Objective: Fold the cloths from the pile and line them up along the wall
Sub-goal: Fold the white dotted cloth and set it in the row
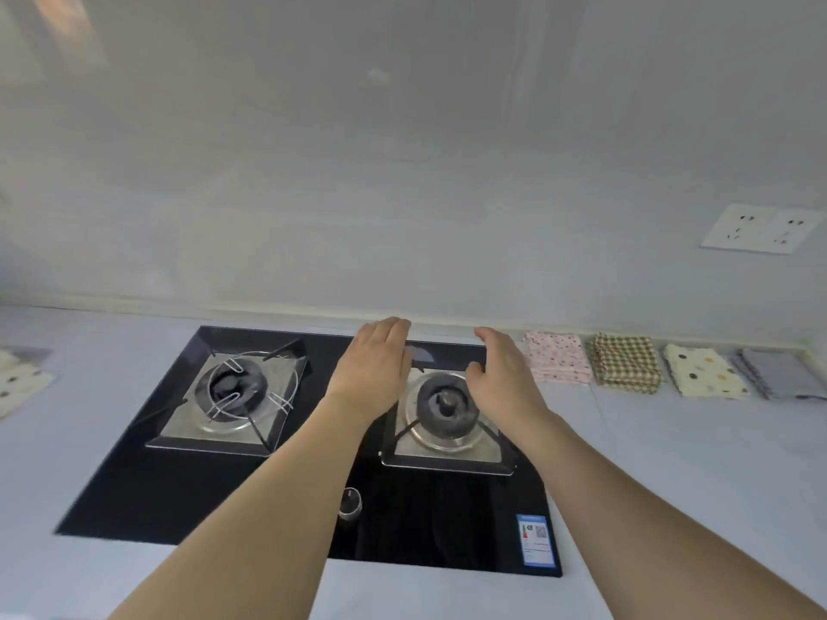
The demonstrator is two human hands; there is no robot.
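Several folded cloths lie in a row along the wall at the right: a pink dotted cloth [557,356], a brown checked cloth [625,362], a cream spotted cloth [705,371] and a grey cloth [781,373]. At the far left edge lies a loose cream spotted cloth [20,382] of the pile. My left hand [373,364] and my right hand [501,373] hover over the right burner with fingers straight, holding nothing. The right hand is just left of the pink cloth.
A black glass gas hob [232,498] with two burners fills the middle of the pale counter [693,476]. A knob [350,503] sits at its front. A double wall socket [760,228] is at the upper right.
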